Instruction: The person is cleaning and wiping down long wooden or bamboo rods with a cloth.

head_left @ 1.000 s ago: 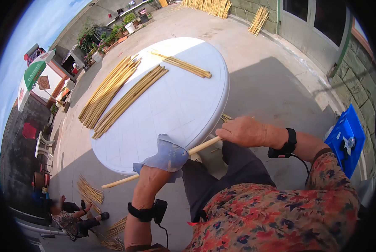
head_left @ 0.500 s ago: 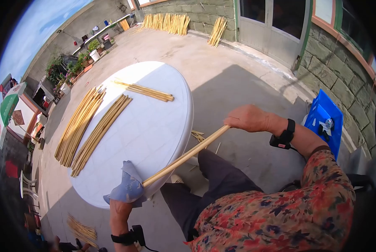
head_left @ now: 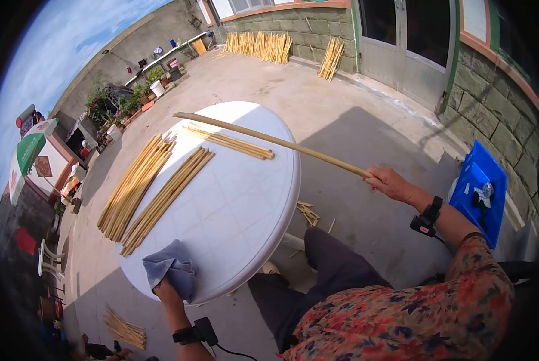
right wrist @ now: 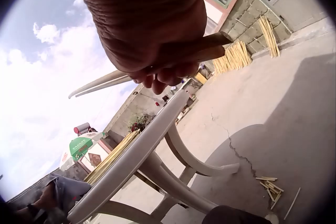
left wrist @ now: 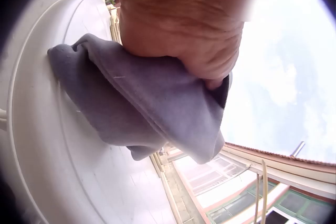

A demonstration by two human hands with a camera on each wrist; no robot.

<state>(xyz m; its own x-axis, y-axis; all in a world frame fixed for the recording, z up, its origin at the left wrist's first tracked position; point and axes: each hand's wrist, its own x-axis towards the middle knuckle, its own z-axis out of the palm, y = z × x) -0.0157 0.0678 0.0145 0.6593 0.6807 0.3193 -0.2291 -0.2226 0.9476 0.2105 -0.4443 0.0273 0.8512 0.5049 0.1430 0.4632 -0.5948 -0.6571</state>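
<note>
My right hand (head_left: 391,183) grips the near end of a long pale stick (head_left: 269,139), which points left above the white round table (head_left: 245,225). In the right wrist view the fingers curl round what looks like two sticks side by side. A blue-grey cloth (head_left: 172,268) is held in my left hand (head_left: 168,295) at the table's near left edge; in the left wrist view the cloth (left wrist: 152,98) hides the fingertips. On the table lie a large bundle of sticks (head_left: 136,186), a second bundle (head_left: 168,201) beside it and a few sticks (head_left: 233,143) farther back.
Short stick pieces (head_left: 307,213) lie on the ground right of the table. A blue bin (head_left: 481,192) stands at the right. More sticks (head_left: 257,47) lean on the far wall. Another person (head_left: 104,352) is partly visible at the lower left, near a stick pile (head_left: 124,328).
The stick has come away from the cloth and swung up over the table, still in my right hand. My left hand stays low at the table's edge with the cloth.
</note>
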